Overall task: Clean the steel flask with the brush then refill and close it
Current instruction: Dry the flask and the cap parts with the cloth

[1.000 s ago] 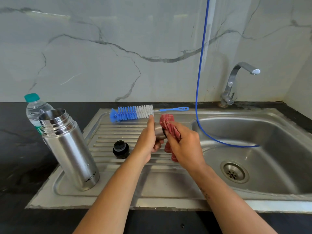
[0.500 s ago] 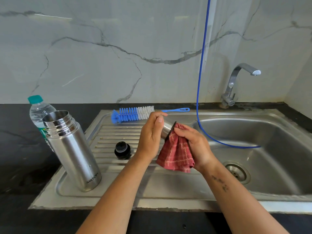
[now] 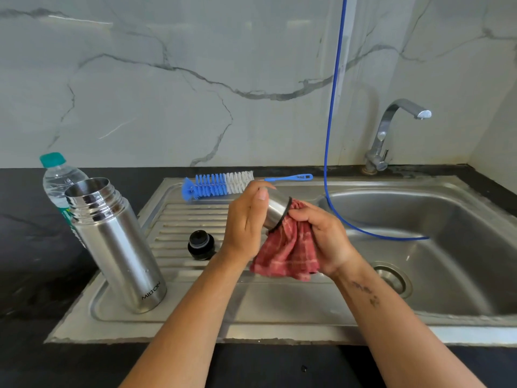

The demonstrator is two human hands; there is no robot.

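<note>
The steel flask (image 3: 117, 245) stands open and upright on the left of the sink's drainboard (image 3: 179, 219). Over the drainboard my left hand (image 3: 246, 219) grips the flask's steel cup lid (image 3: 277, 210), its open end turned to the right. My right hand (image 3: 324, 236) holds a red checked cloth (image 3: 285, 256) against the lid's opening, and the cloth hangs below it. The black inner stopper (image 3: 201, 245) lies on the drainboard left of my hands. A blue and white bottle brush (image 3: 223, 184) lies along the drainboard's far edge.
A plastic water bottle (image 3: 57, 180) with a teal cap stands behind the flask on the black counter. The sink basin (image 3: 436, 247) with its drain lies to the right, the tap (image 3: 391, 130) behind it. A blue hose (image 3: 333, 107) hangs down into the basin.
The cloth has come out of the lid and now hangs below my right hand. My left hand has turned the lid so that its rim shows.
</note>
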